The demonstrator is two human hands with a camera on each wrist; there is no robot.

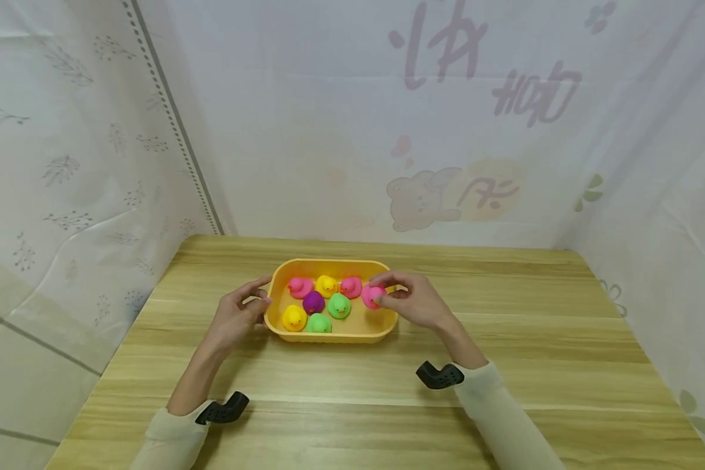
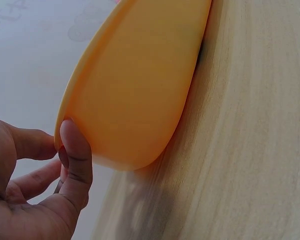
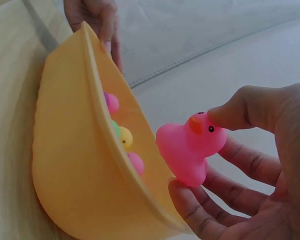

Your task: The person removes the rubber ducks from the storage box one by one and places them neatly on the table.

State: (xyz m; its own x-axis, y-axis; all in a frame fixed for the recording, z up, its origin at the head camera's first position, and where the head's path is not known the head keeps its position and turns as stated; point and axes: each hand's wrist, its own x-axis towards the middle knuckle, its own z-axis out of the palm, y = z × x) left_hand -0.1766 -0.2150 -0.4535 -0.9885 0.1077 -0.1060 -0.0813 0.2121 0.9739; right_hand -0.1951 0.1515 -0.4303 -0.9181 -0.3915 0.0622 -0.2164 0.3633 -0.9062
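A yellow plastic basin (image 1: pixel 331 337) with rounded corners stands on the wooden table, several small rubber ducks lying in it. At its left end my left hand (image 1: pixel 235 315) holds the rim between thumb (image 2: pixel 76 145) and fingers. My right hand (image 1: pixel 417 300) pinches a pink rubber duck (image 3: pixel 192 145) above the basin's right end, thumb at its head and fingertips under its body. Inside the basin are a purple duck (image 1: pixel 314 303), a green duck (image 1: pixel 339 305), a yellow duck (image 1: pixel 294 318) and others in pink, yellow and green.
The wooden table (image 1: pixel 505 391) extends around the basin on all sides. Behind it hangs a pale printed cloth (image 1: pixel 305 130), with more cloth at the left and right. Black wrist mounts (image 1: pixel 223 409) sit at both sleeves.
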